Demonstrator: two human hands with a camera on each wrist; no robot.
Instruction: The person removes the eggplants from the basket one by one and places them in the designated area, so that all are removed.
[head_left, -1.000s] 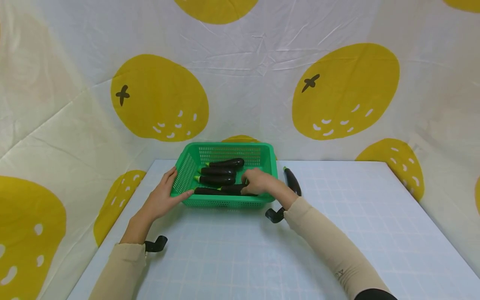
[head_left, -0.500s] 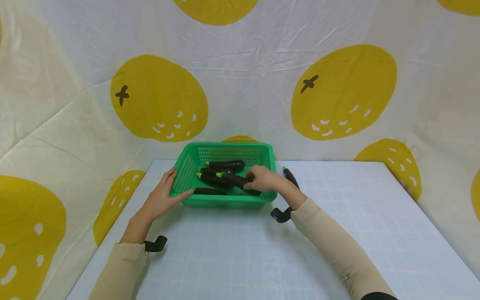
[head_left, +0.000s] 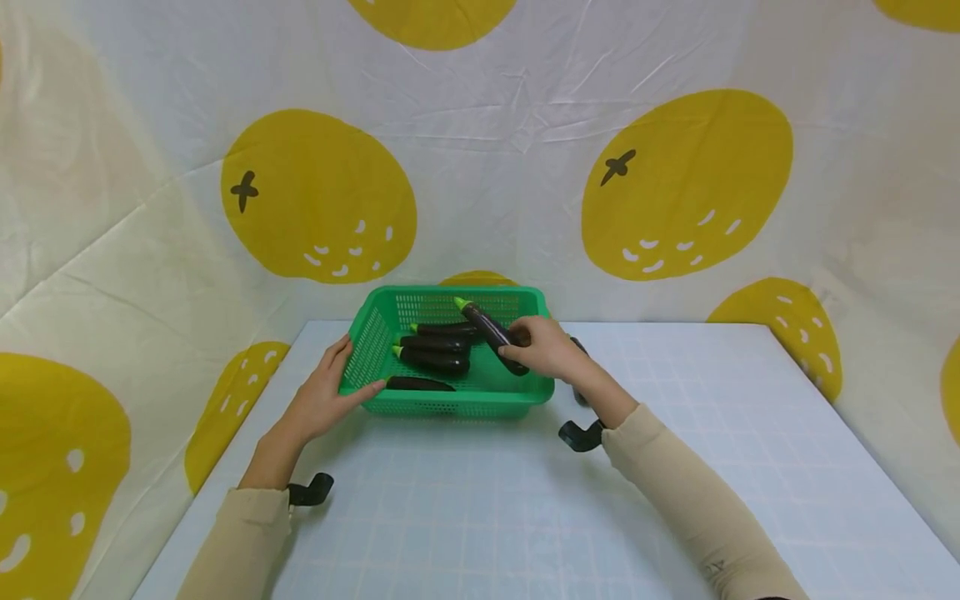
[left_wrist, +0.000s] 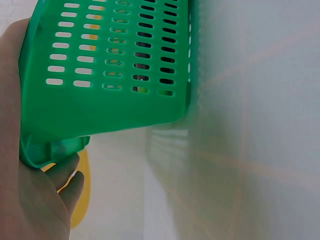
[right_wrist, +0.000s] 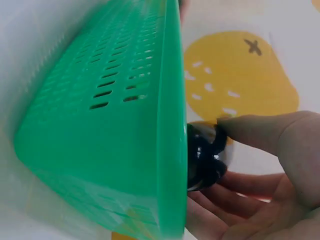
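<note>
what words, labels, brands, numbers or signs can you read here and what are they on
No text can be read in any view.
Right sleeve: one small dark mark, too small and blurred to read.
Backdrop: dark crosses on the yellow shapes, part of the print rather than lettering.
Basket and eggplants: no lettering or labels visible.

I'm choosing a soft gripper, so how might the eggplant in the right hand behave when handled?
The eggplant is probably slippery, as its dark skin shines. It seems fairly stiff: it shows no sag though the right hand holds it near one end. Set down, it may roll, given its rounded sides.
</note>
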